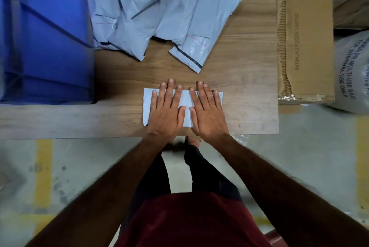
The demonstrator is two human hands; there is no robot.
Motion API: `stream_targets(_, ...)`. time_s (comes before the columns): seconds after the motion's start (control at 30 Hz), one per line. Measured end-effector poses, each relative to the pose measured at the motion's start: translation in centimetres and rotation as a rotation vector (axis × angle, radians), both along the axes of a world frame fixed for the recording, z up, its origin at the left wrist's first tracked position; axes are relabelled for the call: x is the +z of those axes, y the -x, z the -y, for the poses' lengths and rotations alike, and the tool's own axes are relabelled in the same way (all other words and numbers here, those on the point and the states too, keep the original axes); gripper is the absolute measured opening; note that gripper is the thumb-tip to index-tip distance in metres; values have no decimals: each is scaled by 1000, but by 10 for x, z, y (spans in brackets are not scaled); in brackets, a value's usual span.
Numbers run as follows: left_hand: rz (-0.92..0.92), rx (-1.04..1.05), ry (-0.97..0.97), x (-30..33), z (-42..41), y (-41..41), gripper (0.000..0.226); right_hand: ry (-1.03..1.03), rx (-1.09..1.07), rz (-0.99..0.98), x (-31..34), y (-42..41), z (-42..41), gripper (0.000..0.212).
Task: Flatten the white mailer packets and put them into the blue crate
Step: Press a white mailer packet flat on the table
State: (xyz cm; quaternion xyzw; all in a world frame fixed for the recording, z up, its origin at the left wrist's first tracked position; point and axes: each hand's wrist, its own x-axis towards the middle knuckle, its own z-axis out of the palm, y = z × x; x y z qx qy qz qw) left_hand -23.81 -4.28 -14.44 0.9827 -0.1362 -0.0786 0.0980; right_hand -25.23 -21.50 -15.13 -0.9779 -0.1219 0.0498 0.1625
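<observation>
1. White mailer packet (pixel 186 106) lies flat on the wooden table (pixel 247 94), near the table's front edge, long side across me. Both palms are on it.
2. My left hand (pixel 166 109) presses the packet's left half, fingers straight and slightly spread, tips reaching past the packet's far edge onto the wood. Nothing gripped.
3. My right hand (pixel 207 110) presses the right half the same way, fingers straight, flat down, just beside the left one; the thumbs nearly meet over the packet's middle.
4. Handling judgement: thin plastic film, light and limp, likely slick against the table. It should squash flat under palm pressure but may spring back or slide if I push sideways. No stiffness to lift it by one corner cleanly.
5. Where to take hold: I would pinch one short end, or slide fingers under the near long edge, so it stays flat on the way over.
6. Pile of unflattened mailers (pixel 159 6) sits beyond the packet, toward the table's far side; one loose mailer with a black seal strip (pixel 188 55) lies between the pile and my fingertips, apart from both.
7. Blue crate (pixel 44 32) stands to the left of the packet, well apart from it, on the table's left part. Its inside is not readable from here.
8. Cardboard box (pixel 305 42) stands off the table's right edge; a printed woven bag (pixel 351 70) lies beyond it.
</observation>
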Motion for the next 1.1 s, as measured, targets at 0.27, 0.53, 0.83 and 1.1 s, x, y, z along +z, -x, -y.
stream_targets(0.27, -2, 46, -33, -5, -51, 1, 68, -2, 65, 18, 1, -5, -43, 59)
stream_targets(0.53, -36, -2, -81, 1, -53, -2, 70, 41, 70, -18, -2, -8, -45, 60)
stream_targets(0.83, -14, -453, -144, 11, -82, -9, 75, -85, 107, -88, 28, 19, -6, 74)
stream_targets(1.1, -50, -426, -107, 20, -77, -16, 65, 29, 60, -132, 28, 29, -11, 79)
